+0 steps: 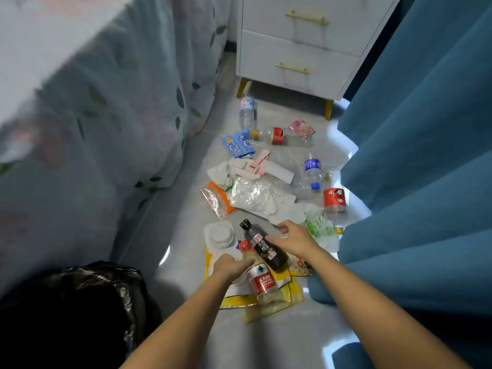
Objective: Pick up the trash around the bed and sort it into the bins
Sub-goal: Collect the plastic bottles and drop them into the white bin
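Observation:
Trash lies scattered on the grey floor between the bed and the curtain. My right hand (292,239) reaches over a dark bottle (263,246) with a black cap, fingers spread and touching its side. My left hand (230,266) rests with loosely bent fingers on a white plastic tray (221,237), beside a red-labelled clear bottle (262,283) lying on yellow wrappers (269,307). Further off lie a clear plastic bag (251,194), an orange packet (217,199), a blue pouch (238,145) and several more bottles (312,171).
A bin lined with a black bag (87,294) stands at the lower left by the bed (93,115). A white nightstand (300,46) on yellow legs closes the far end. Blue curtains (426,155) hang along the right.

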